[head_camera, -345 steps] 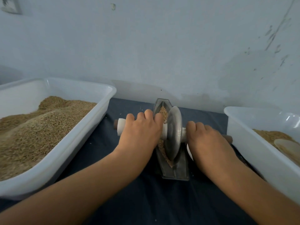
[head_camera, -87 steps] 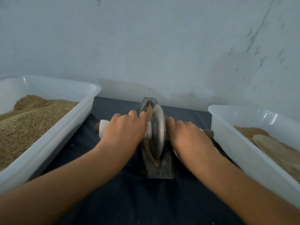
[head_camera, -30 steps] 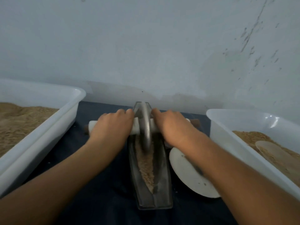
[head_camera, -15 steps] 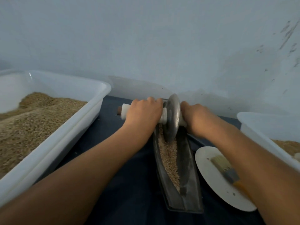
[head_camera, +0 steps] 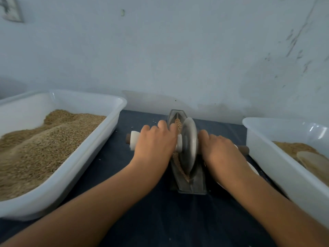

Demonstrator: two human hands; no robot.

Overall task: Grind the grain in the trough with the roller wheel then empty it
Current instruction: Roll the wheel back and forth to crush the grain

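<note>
grip: I had left hand and right hand curled round the white-sleeved axle handle.
axis: grey metal roller wheel sat between them; narrow metal trough ran 12-to-6.

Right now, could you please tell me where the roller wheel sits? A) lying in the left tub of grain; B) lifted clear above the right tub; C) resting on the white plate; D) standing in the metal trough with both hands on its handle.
D: the roller wheel stands on edge in the trough, with the left hand and right hand gripping the handle on either side.
</note>
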